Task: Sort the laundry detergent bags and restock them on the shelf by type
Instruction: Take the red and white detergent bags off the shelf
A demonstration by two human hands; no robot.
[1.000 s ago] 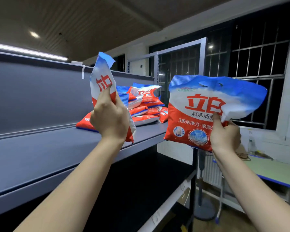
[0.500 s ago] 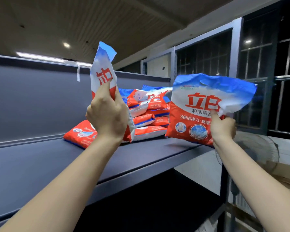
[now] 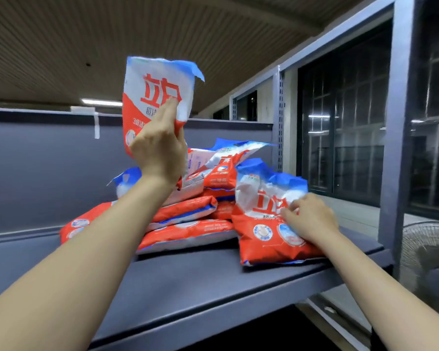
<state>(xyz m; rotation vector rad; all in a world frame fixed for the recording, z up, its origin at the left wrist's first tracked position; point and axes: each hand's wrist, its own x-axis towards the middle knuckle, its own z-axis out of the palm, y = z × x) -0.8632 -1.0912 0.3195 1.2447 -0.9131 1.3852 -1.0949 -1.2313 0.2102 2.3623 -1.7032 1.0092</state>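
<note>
On shelf, right hand flat on bag, left hand clasping raised bag, pile half hidden

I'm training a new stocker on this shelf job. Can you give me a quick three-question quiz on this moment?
1. True or false: the bag in the left hand rests on the shelf.
2. Where does the bag under the right hand sit: A) in the air, B) on the shelf beside the pile of detergent bags, C) on the floor?
3. Fill in: the bags are printed red, white and ____.

Key: 1 false, the raised detergent bag is held above the pile. 2 B, the front detergent bag stands there. 3 blue.
</note>
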